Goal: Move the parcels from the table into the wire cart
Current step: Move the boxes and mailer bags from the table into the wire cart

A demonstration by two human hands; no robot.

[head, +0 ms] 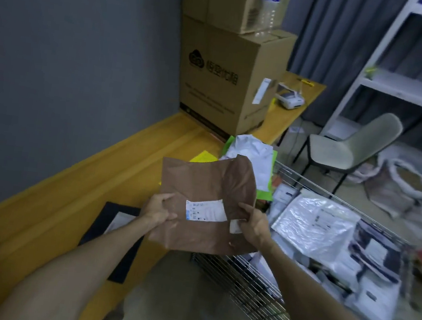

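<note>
the brown paper parcel (204, 202) is held up in the air over the gap where the table (65, 194) edge meets the near corner of the wire cart (255, 286), touching neither. its white shipping label (206, 210) faces the camera and its top edge is crumpled. the left hand (157, 210) grips the parcel's left edge, thumb on the front and fingers curled behind. the right hand (252, 224) pinches the right edge the same way, beside a smaller white sticker.

on the table, just left of the left forearm, lies 1 flat black parcel (112, 230) with a pale label. farther back on the table a loose pile holds a white mailer (254, 152) on green and yellow bags. the cart is already filled with parcels, a clear plastic bag (314, 221) lying on top.

behind the pile stand 2 stacked cardboard boxes (228, 81), with a water bottle (269, 6) on the lower one. a grey chair (351, 148) and a white shelf unit (415, 87) stand beyond the cart.
</note>
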